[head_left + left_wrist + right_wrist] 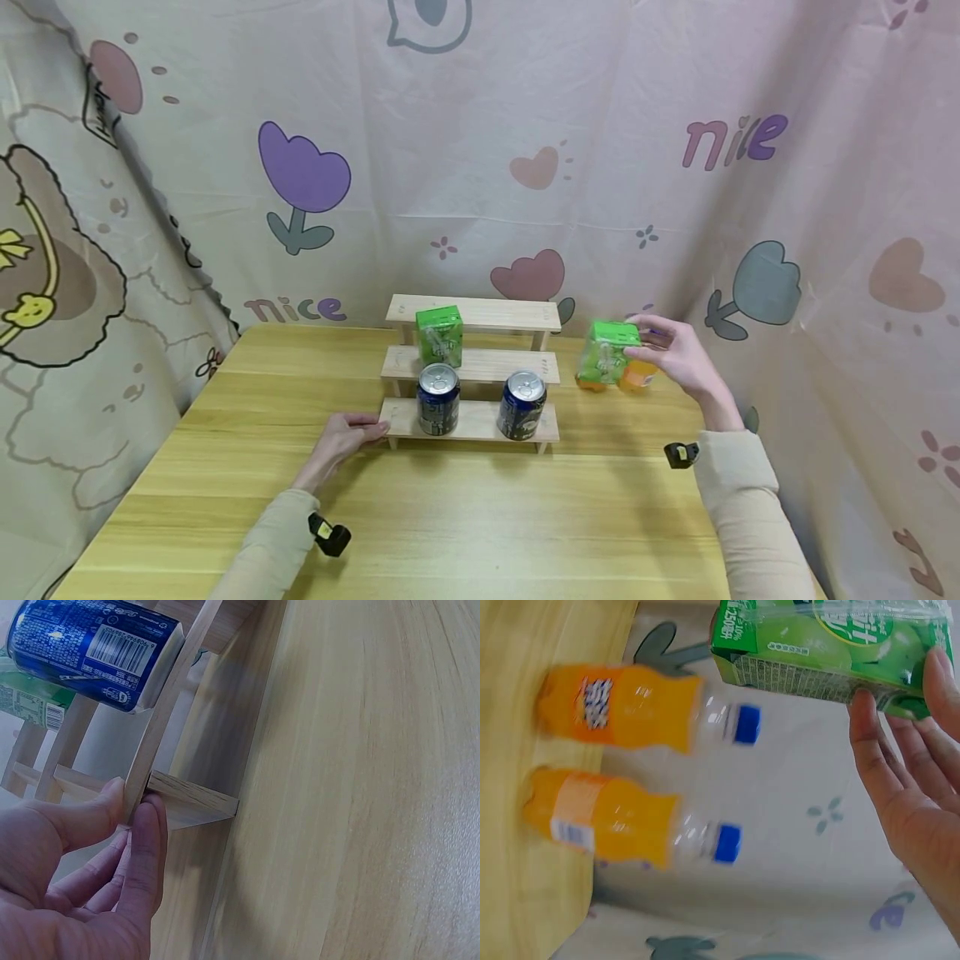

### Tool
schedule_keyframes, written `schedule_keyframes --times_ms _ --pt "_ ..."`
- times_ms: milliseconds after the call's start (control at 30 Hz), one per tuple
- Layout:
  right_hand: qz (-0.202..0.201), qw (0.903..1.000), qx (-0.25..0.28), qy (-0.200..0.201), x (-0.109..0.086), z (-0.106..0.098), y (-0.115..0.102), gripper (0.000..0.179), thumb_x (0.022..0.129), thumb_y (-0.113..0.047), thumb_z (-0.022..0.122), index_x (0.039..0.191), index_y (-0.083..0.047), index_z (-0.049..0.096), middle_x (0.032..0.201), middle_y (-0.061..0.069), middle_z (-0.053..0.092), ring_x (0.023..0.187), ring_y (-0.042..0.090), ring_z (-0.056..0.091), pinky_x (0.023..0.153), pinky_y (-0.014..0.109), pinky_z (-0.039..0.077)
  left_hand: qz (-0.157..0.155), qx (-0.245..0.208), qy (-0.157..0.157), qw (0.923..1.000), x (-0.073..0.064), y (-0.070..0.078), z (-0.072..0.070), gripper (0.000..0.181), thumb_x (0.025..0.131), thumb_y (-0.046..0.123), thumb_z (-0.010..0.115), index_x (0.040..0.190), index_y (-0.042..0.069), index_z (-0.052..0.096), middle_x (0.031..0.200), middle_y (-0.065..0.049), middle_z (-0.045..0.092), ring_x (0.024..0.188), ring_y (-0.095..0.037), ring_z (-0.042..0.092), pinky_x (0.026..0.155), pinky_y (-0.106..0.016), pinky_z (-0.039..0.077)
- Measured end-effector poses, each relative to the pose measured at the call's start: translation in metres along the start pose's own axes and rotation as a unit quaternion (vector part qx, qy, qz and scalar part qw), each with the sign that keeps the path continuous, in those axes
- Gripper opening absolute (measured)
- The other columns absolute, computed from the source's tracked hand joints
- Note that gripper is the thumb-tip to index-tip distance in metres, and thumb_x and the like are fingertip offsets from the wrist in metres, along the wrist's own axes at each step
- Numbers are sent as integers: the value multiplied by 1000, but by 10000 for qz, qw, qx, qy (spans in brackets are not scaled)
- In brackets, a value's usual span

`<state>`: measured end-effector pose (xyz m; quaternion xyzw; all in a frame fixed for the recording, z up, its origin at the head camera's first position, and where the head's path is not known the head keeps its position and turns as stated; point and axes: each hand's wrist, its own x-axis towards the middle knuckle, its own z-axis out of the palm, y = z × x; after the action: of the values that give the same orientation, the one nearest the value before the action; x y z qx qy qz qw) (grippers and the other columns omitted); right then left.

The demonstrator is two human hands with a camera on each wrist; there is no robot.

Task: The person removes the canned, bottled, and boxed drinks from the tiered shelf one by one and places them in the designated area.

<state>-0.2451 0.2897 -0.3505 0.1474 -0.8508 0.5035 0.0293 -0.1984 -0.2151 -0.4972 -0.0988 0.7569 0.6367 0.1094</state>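
Green carton [609, 357] is held up to the right of the wooden rack [495, 365], over the orange bottles [626, 709] on the counter [465, 517], its upper end gripped between thumb and fingers of the right hand [675, 350]. Handling it well calls for keeping it upright, squeezing just enough not to dent its sides, and lifting it clear of the blue caps [748, 724]. Meanwhile the left hand [345, 437], pinching the left end of the lowest step, should hold lightly, so the two cans [438, 404] there stay undisturbed.
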Motion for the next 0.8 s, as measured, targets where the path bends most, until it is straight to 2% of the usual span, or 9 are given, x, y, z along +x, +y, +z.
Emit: schedule_keyframes --times_ms 300,500,800 --pt "167 9998 61 43 -16 -23 30 43 91 -5 73 129 5 56 105 -26 64 95 -9 65 81 11 57 -42 -44 9 10000 0 0 0 51 92 7 73 130 -20 52 102 -20 76 81 -10 74 85 -31 64" --pt "328 9993 189 69 -25 -33 47 48 92 -7 73 134 6 54 107 -29 65 97 -10 65 84 9 56 -38 8 12 10000 0 0 0 50 91 7 73 129 -20 54 102 -20 76 80 -10 74 85 -31 64" --pt "552 9984 -37 149 -32 -39 72 55 92 -11 74 138 9 50 105 -34 60 97 -13 61 85 7 53 -14 -148 -51 9999 0 -1 0 49 92 4 71 129 -22 52 99 -17 77 79 -8 73 83 -28 64"
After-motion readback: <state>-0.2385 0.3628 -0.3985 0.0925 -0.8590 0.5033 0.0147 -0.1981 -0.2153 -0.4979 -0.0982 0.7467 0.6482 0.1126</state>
